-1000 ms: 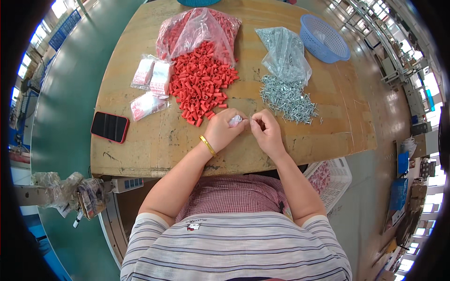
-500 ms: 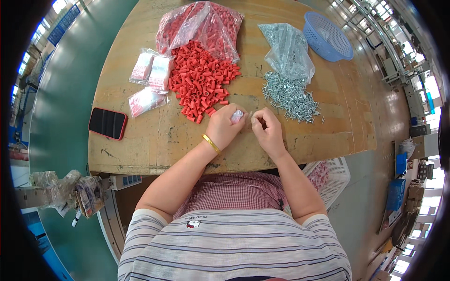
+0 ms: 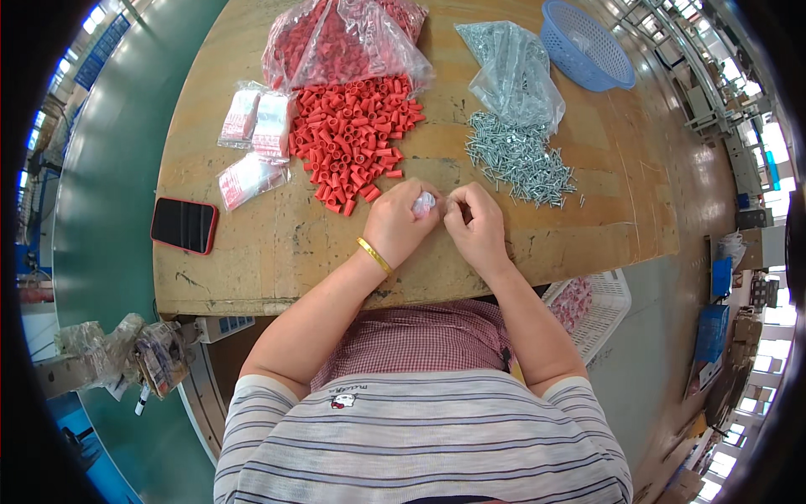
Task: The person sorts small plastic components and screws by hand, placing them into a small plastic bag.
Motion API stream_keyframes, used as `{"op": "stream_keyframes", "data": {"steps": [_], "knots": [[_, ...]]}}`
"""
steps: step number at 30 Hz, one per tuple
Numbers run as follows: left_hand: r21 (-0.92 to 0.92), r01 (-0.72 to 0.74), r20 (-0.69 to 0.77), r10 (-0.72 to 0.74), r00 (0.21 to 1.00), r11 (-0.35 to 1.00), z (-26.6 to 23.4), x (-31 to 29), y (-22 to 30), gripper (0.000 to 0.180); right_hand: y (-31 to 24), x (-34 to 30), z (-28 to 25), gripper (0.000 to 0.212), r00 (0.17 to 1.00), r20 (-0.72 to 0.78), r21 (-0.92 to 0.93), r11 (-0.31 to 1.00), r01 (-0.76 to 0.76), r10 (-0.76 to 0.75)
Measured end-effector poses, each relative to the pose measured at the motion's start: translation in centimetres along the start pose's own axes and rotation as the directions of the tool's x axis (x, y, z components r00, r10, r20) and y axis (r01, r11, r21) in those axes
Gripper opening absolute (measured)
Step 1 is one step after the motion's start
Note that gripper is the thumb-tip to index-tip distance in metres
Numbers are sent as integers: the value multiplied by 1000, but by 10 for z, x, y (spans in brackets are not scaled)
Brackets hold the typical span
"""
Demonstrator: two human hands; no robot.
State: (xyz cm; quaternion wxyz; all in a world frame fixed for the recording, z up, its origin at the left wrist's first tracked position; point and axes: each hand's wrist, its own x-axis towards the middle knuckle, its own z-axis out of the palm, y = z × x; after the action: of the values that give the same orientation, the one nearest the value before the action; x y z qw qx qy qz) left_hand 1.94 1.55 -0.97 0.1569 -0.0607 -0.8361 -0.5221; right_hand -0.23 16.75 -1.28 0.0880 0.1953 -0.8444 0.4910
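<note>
My left hand (image 3: 396, 220) is closed round a small crumpled clear plastic bag (image 3: 424, 204), part of which pokes out by the thumb. Close beside it, my right hand (image 3: 477, 223) is pinched, thumb against forefinger, at the bag's side; whatever lies between those fingertips is too small to make out. Beyond my left hand spreads a heap of red plastic caps (image 3: 348, 139), spilling from a large clear bag (image 3: 344, 42). A pile of silver screws (image 3: 520, 160) lies past my right hand, at the mouth of another clear bag (image 3: 516, 80).
Stacks of small clear zip bags (image 3: 252, 179) lie left of the caps. A black phone with a red edge (image 3: 184, 225) rests near the table's left edge. At the back right stands a blue perforated basket (image 3: 588, 46). A white crate (image 3: 604, 311) sits below the table's right front edge.
My right hand has come slightly closer to my left, so the fingertips nearly meet. The view has shifted a little; the piles and bags appear otherwise unmoved.
</note>
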Motion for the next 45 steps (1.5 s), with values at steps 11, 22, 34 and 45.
{"op": "stream_keyframes", "data": {"steps": [11, 22, 34, 45], "knots": [[123, -235, 154, 215, 964, 964, -4, 1, -5, 24, 12, 2, -2, 3, 993, 42, 188, 975, -116, 110], [181, -77, 128, 54, 990, 980, -23, -30, -3, 14, -1, 28, -2, 6, 982, 179, 191, 978, -86, 51], [150, -28, 52, 21, 998, 988, -33, -42, -3, 15, -35, 83, 38, 14, 752, 590, -461, 643, 612, -293], [284, -137, 148, 97, 984, 949, -36, -18, -18, 13, -7, 49, 8, 24, 959, 225, 202, 955, -217, 171]]}}
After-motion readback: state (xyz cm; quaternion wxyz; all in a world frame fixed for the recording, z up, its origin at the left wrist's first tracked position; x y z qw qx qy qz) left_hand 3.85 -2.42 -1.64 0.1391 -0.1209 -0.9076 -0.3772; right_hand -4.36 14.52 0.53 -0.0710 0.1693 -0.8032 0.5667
